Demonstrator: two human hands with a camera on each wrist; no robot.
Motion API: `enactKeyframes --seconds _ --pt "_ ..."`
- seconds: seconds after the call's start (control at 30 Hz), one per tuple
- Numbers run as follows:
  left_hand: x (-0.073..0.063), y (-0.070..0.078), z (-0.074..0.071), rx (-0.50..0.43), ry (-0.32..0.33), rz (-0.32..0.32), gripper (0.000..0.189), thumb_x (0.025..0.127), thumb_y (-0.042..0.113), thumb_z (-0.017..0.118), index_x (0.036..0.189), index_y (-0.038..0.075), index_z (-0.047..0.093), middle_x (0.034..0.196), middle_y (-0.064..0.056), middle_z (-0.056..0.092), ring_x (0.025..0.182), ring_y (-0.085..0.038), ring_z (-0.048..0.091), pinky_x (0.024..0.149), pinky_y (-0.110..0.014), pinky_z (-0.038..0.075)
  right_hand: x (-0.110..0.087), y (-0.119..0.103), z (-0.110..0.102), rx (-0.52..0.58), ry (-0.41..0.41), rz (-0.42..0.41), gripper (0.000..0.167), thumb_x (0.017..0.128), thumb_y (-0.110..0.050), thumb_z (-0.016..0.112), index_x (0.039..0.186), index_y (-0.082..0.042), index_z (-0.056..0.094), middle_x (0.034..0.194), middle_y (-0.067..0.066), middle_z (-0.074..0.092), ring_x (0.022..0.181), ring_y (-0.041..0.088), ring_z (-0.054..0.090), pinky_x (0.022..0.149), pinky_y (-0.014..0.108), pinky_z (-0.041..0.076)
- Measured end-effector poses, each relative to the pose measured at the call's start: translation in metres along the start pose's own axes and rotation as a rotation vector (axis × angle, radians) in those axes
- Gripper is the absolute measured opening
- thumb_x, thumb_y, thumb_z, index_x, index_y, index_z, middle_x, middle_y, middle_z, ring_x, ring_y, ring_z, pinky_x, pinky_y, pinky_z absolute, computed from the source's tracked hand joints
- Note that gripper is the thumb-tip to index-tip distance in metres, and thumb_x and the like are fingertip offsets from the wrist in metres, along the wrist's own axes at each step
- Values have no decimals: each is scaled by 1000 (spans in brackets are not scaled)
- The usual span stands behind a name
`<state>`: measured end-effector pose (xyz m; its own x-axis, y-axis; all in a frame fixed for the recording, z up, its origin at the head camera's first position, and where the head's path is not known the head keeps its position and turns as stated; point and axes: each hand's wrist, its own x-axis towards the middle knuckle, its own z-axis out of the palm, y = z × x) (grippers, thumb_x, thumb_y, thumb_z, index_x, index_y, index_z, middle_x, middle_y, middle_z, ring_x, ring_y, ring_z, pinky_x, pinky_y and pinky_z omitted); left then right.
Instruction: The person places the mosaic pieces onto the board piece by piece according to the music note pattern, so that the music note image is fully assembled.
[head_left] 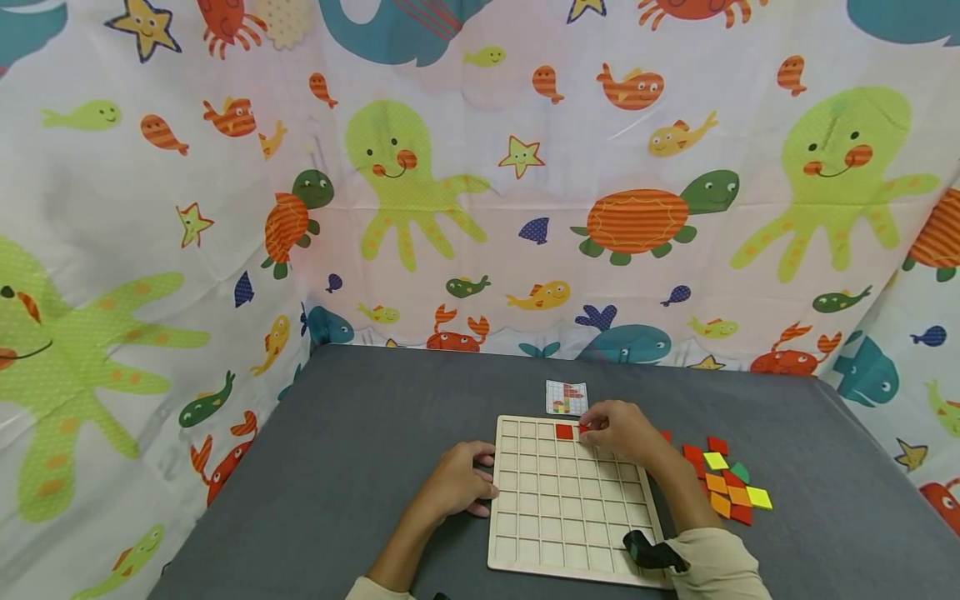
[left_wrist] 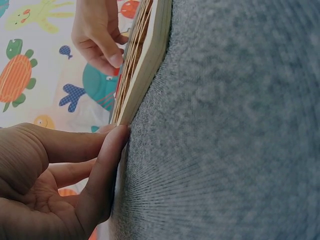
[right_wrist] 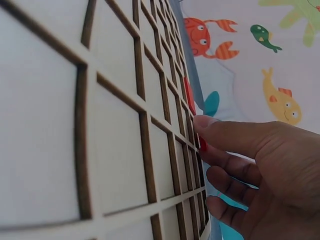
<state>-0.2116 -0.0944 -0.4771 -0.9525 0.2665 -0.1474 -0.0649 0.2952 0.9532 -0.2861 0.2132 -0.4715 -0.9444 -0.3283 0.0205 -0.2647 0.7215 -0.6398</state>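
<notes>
A square wooden grid board (head_left: pixel 567 508) lies on the grey table. My left hand (head_left: pixel 459 481) rests against its left edge; in the left wrist view, fingertips (left_wrist: pixel 120 131) touch the board's side. Over the top row of cells, my right hand (head_left: pixel 621 429) pinches a small red tile (right_wrist: pixel 202 143) between thumb and fingers, which cover much of it. Just left of it, a red square tile (head_left: pixel 564 432) sits in a top-row cell. Behind the board lies a small card (head_left: pixel 566 397) with a coloured grid pattern.
Right of the board is a loose group of red, orange, yellow and green tiles (head_left: pixel 738 495), partly behind the right forearm. A black strap (head_left: pixel 651 551) at the right wrist hangs over the board's near right corner. A sea-animal printed curtain (head_left: pixel 465 200) surrounds the grey table (head_left: pixel 315 500).
</notes>
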Motion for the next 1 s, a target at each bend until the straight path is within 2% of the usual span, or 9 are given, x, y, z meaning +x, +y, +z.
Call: enactKeyframes --seconds 0.23,0.67,0.87,1.0 --pt "0 0 0 1 0 1 65 81 -15 77 143 -5 60 126 -17 61 93 -24 68 57 -41 67 2 -4 2 -8 5 23 16 91 -10 82 106 -5 79 91 2 67 84 19 59 71 34 54" --pt "1 -1 -1 3 -1 -9 65 81 -15 77 143 -6 59 125 -17 61 93 -23 68 56 -39 66 1 -7 3 18 -30 12 23 88 -6 84 110 -3 79 95 2 71 86 17 61 77 34 57" --pt "1 -2 -1 6 -3 -6 65 81 -15 77 143 -6 59 125 -16 61 92 -23 68 56 -38 66 -6 -10 0 41 -1 23 27 89 -7 83 114 -2 78 100 6 73 90 20 63 78 36 58" --pt "1 -1 -1 3 1 0 64 81 -15 77 142 -5 60 124 -17 62 92 -24 68 56 -39 66 -12 -7 -2 72 31 -11 26 93 -7 78 119 -2 76 102 7 73 93 21 65 76 36 58"
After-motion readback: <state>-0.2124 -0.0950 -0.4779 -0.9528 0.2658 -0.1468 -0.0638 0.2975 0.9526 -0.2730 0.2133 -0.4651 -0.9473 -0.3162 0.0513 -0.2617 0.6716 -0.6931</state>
